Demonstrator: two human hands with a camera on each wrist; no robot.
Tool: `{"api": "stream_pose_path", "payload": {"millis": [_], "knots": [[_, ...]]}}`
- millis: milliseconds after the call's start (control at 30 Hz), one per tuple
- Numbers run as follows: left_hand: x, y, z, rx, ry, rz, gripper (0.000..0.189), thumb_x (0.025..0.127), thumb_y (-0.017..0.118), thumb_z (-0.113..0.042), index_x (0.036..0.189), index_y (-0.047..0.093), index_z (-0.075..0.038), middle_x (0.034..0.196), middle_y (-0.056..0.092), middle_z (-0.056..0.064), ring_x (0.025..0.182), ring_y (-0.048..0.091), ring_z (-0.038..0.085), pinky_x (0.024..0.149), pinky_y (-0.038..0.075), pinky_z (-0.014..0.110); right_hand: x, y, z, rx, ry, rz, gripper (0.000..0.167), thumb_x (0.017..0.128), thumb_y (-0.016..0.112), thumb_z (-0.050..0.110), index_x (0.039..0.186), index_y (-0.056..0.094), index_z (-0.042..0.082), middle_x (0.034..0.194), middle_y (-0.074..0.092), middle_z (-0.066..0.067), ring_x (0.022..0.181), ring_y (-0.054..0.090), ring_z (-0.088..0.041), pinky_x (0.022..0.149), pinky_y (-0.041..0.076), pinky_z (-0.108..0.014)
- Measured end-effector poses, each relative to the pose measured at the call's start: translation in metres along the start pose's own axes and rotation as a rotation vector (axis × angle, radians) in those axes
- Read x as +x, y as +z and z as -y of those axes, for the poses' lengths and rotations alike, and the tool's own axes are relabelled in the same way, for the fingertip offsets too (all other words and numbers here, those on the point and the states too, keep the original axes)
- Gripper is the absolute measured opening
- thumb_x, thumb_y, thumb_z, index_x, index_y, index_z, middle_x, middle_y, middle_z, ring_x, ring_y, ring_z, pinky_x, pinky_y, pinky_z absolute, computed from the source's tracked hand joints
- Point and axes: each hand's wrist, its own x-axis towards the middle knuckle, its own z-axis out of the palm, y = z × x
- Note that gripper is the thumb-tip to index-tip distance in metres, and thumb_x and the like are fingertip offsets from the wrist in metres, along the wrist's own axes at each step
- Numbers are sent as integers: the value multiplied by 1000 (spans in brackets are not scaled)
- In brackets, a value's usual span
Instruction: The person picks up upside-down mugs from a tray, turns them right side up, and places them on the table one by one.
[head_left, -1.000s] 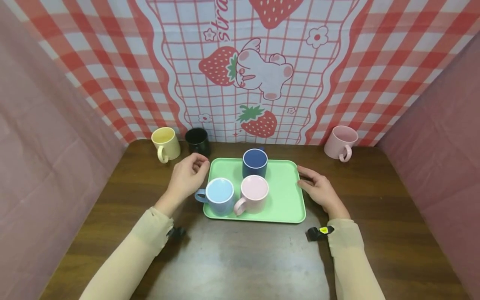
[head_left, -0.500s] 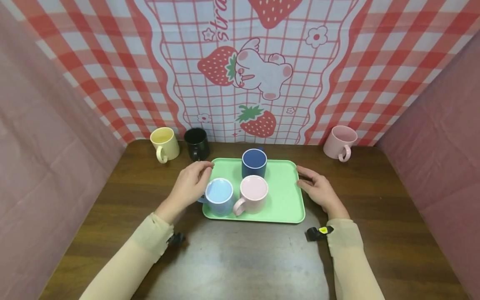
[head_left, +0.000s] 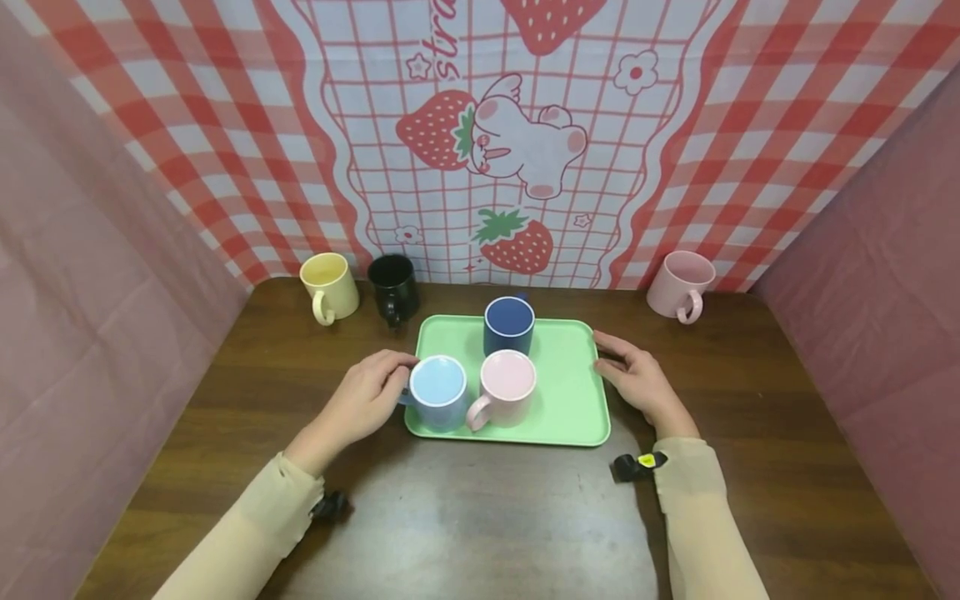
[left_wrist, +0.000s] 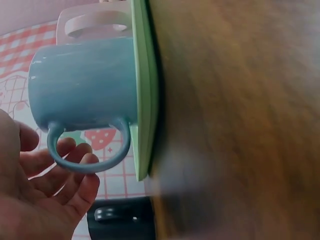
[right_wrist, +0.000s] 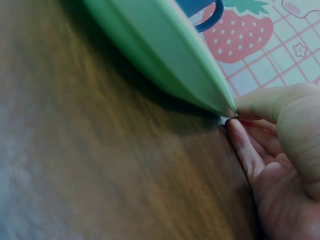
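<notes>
On a light green tray (head_left: 564, 392) stand three mugs: light blue (head_left: 441, 408), pale pink (head_left: 517, 404) and dark blue (head_left: 507, 337). My left hand (head_left: 367, 396) is at the light blue mug's left side. In the left wrist view its fingers (left_wrist: 82, 190) lie spread and loosely bent behind the mug's handle (left_wrist: 90, 167), thumb apart from it. My right hand (head_left: 641, 383) is at the tray's right edge. In the right wrist view, its thumb (right_wrist: 260, 104) and a fingertip (right_wrist: 237, 132) meet at the rim's end, pinching it.
Along the back of the wooden table (head_left: 480, 517) stand a yellow mug (head_left: 337, 292), a black mug (head_left: 397, 292) and, far right, another pink mug (head_left: 675, 292). A strawberry-print cloth (head_left: 525, 150) hangs behind them. Pink cloths (head_left: 112, 250) hang at both sides.
My left hand has moved from beside the black mug toward me, down to the light blue mug's handle. The right hand, tray and mugs have stayed in place.
</notes>
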Motion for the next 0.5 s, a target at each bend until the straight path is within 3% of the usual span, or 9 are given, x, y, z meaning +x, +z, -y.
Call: {"api": "stream_pose_path", "payload": {"millis": [367,500], "knots": [[-12,-6,5,109,126,5,20,100,73,-11,117,77,-3,113,76,9,101,69,24,87,61,47,0,0,-1,-13,-3,-5,56,110,64,7,163,47,0,165,49,-24,146,54,-41,99,48,-7],[-14,-6,7,151,152,13,18,96,77,-10,113,77,-3,109,76,9,101,71,26,88,62,48,0,0,-1,-7,2,0,57,110,65,7,164,47,0,166,49,-23,147,54,-40,99,48,-7]]}}
